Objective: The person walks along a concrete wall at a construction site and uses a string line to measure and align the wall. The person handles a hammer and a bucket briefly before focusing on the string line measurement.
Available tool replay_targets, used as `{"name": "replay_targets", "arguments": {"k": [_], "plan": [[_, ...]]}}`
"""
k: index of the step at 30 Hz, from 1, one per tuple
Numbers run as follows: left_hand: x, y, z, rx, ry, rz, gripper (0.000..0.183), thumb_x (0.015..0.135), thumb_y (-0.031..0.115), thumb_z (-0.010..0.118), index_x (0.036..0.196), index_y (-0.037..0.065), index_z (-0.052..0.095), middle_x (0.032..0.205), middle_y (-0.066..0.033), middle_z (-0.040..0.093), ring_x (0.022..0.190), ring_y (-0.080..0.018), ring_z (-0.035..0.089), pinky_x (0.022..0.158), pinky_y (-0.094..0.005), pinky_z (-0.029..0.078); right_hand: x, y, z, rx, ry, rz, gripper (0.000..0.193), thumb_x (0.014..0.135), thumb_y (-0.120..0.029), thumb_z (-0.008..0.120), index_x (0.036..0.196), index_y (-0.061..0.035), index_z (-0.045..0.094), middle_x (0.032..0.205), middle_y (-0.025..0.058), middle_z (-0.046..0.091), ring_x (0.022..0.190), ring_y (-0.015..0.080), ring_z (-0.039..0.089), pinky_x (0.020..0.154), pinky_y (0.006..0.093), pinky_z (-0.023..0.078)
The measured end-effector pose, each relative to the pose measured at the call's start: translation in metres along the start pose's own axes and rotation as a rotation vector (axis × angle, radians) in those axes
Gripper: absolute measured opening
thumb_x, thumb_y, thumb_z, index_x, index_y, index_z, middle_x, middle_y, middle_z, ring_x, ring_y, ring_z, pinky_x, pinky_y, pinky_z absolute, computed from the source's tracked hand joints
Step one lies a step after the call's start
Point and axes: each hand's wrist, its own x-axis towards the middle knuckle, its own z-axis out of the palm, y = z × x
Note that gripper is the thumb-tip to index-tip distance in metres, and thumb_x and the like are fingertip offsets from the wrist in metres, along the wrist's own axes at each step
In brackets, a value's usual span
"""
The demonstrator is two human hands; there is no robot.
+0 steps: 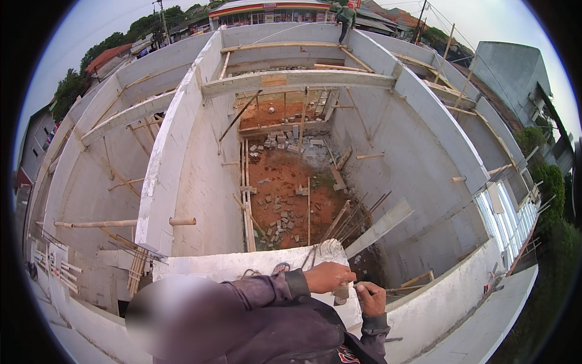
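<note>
Left hand (327,277): fingers curled downward, knuckles up, resting on the top of the white block wall (242,265); closed around the upper end of a small pale tool (341,293), though how tight cannot be told.
Right hand (371,298): clenched into a fist, thumb side up, gripping the lower part of the same small pale tool; just beside the left hand, nearly touching it.
Small pale tool: short, light-coloured, kind unclear; sits between the two hands at the wall's top edge, mostly hidden by fingers.
Sleeves (273,291): dark grey, dusty, long, coming in from the lower edge.
White block wall: thick, plastered, running across the lower frame and up the left side of the room below.
Grey wooden plank (381,227): leaning slantwise just beyond the hands, upper end towards the right.
Thin steel rods (348,221): bundled, tilted, rising beside the plank.
Floor below (285,188): reddish earth strewn with grey rubble and timber offcuts, well apart from the hands.
Concrete beam (297,80): spanning the far wall tops.
Distant person (345,18): standing on the far wall.
</note>
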Motion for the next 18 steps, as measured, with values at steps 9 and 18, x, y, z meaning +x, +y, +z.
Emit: {"name": "replay_targets", "arguments": {"k": [9,18], "plan": [[0.018,0.000,0.081,-0.471,0.202,-0.481,0.016,0.090,0.013,0.059,0.100,0.001,0.059,0.085,-0.0140,0.065,0.080,-0.0207,0.064,0.071,-0.0384,0.051,-0.045,0.051,0.020,0.869,0.146,0.104,0.034,0.087,-0.010,0.062,0.117,0.0044,0.056,0.100,0.0109,0.066,0.084,0.0206,0.066,0.073,0.0338,0.056],[0.000,-0.041,0.168,-0.256,-0.206,-0.223,0.049,0.080,0.001,0.066,0.125,0.002,0.047,0.100,-0.0165,0.059,0.076,-0.0270,0.060,0.068,-0.0382,0.050,-0.136,0.155,0.014,0.388,0.731,0.375,0.034,0.091,-0.032,0.064,0.101,0.0001,0.067,0.078,0.0048,0.068,0.068,0.0117,0.061,0.062,0.0300,0.049]]}}
